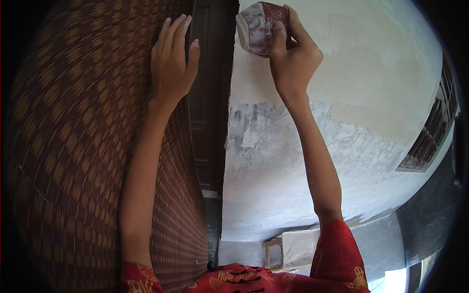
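Observation:
High in the view, my right hand [295, 66] is closed around a dark red, box-like packet [259, 31] smeared with white powder. One end of the packet is pale, and it sits at the vertical edge of a white plastered wall [361, 58]. Contact between packet and wall edge is hard to judge. Across the dark gap, my left hand [171, 63] has its fingers stretched out and holds nothing. It lies against or just in front of a brown and tan woven panel [88, 122].
Between panel and wall stands a dark panelled door [202, 107]. The wall carries a rough grey-white patch [264, 132]. A barred window [430, 127] is at the right. Low down, a pale flat-topped box [298, 248] stands on the grey floor [381, 237].

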The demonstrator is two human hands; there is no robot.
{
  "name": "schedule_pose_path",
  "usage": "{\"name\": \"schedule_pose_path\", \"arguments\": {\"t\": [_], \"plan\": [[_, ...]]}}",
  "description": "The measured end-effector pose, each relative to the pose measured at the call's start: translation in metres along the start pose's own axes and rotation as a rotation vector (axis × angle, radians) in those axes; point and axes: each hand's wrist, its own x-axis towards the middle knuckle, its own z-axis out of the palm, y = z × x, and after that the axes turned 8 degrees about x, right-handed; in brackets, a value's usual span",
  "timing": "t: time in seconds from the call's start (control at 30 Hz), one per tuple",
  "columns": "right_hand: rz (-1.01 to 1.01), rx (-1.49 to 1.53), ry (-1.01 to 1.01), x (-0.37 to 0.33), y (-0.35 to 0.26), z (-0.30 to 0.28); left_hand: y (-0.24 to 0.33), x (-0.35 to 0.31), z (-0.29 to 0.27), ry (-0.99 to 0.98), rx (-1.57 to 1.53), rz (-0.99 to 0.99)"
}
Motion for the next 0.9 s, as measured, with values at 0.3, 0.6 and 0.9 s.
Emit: {"name": "schedule_pose_path", "arguments": {"t": [0.3, 0.6, 0.9], "plan": [[-0.003, 0.121, 0.056, -0.003, 0.0, 0.0, 0.005, -0.006, 0.005, -0.055, -0.028, -0.019], [0.153, 0.143, 0.115, 0.004, 0.001, -0.017, 0.008, -0.007, 0.006, -0.069, -0.024, -0.032], [0.222, 0.228, 0.212, 0.01, 0.005, -0.024, 0.009, -0.006, 0.005, -0.054, -0.033, -0.023]]}}
